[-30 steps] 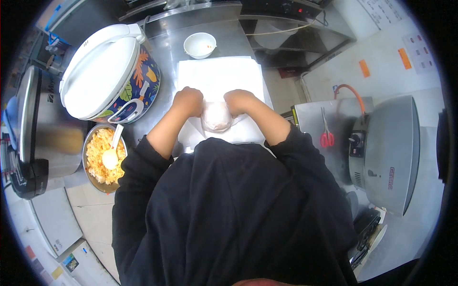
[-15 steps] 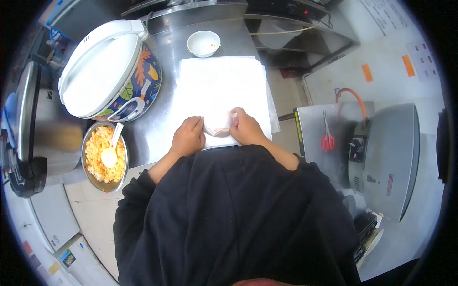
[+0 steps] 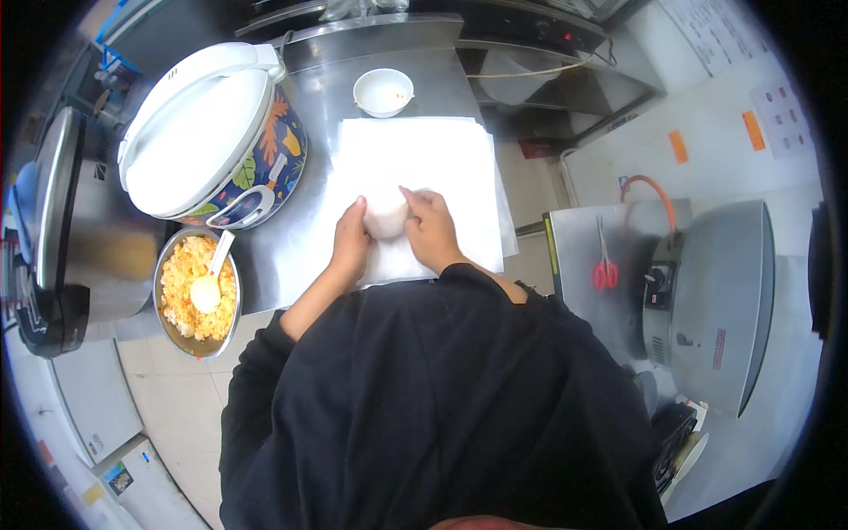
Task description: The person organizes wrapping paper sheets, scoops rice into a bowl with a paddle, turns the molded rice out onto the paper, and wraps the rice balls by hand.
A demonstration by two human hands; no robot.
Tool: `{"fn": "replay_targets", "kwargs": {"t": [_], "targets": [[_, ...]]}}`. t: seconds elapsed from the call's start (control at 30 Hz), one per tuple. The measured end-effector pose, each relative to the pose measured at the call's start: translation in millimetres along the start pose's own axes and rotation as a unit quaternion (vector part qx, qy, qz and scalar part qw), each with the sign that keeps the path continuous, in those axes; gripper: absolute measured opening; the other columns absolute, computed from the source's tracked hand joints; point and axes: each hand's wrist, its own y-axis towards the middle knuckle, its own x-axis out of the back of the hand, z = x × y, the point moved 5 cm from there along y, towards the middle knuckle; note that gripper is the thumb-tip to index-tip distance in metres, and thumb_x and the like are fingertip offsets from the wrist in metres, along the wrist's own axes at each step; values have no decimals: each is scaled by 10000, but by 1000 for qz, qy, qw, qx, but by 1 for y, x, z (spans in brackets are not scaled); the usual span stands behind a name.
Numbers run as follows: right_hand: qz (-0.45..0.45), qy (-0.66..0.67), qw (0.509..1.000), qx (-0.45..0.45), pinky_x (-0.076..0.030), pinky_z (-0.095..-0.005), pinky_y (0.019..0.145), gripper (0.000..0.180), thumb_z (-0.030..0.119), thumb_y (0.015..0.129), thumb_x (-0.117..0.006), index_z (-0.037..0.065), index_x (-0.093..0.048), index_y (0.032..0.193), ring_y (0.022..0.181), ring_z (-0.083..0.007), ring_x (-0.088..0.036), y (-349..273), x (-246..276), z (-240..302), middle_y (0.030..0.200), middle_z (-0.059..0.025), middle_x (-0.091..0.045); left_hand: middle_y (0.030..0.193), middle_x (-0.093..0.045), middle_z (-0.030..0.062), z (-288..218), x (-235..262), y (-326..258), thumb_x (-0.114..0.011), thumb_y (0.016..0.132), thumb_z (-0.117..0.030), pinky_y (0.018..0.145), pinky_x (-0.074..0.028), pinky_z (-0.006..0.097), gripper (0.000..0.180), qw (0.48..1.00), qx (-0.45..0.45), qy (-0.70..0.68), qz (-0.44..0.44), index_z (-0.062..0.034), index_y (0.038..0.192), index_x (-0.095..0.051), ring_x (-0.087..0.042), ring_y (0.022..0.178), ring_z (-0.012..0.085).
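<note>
A rounded white thing (image 3: 386, 215) rests between my hands on a stack of white paper sheets (image 3: 415, 155). It blends into the bright paper, and I cannot tell whether it is a bowl or a paper-wrapped bundle. My left hand (image 3: 351, 237) curves round its left side, thumb and fingers held together. Against its right side presses my right hand (image 3: 431, 231), with the index finger reaching over the top edge. To the left, a metal bowl (image 3: 237, 305) holds orange-yellow rice (image 3: 187, 269), and a white spoon (image 3: 208, 287) lies in it.
A large rice cooker (image 3: 199, 132) with a white lid and leaf pattern stands on the steel table (image 3: 322, 66) at the left. A small white bowl (image 3: 382, 93) sits beyond the paper. Red-handled scissors (image 3: 605, 274) lie on the right counter, beside a grey machine (image 3: 720, 305).
Both hands and the white thing have moved slightly away from me and to the left over the paper. The right index finger now lies over the thing's top edge.
</note>
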Motion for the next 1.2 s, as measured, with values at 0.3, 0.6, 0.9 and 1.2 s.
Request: {"fn": "replay_targets", "kwargs": {"t": [0.3,0.6,0.9,1.2], "targets": [[142,153,978,-22,-370,-345,974,845,233,656,-733,-14,-321,1351,1171,-331,-480,-2,-10,16,1241,-250,-488,996,-579,135,-1,-2,-1,-445,937,-386,805,-440,295,463,992,-75,83,-52,44,1085,-528,-555,906,175],[232,123,964,-40,-401,-324,932,927,226,609,-820,-13,-313,1347,1083,-255,-522,15,-11,12,1172,-200,-519,996,-541,99,-2,-7,-3,-388,953,-395,805,-427,293,403,987,-58,146,-9,-41,1132,-460,-525,915,160],[176,542,772,-281,-505,-349,792,752,162,674,-755,17,-374,1305,965,-260,-583,60,-3,-24,1144,-165,-537,1367,-322,228,8,2,9,-450,908,-484,974,-370,378,699,982,-85,149,72,-99,1423,-174,-486,1105,271],[-59,171,976,-123,-435,-450,889,996,259,563,-800,53,-267,1379,1128,-312,-499,311,65,-85,1272,-185,-468,1358,-399,74,-29,-17,-49,-695,721,-320,981,-288,560,498,595,-159,778,121,-258,1197,-561,-329,1262,320]]}}
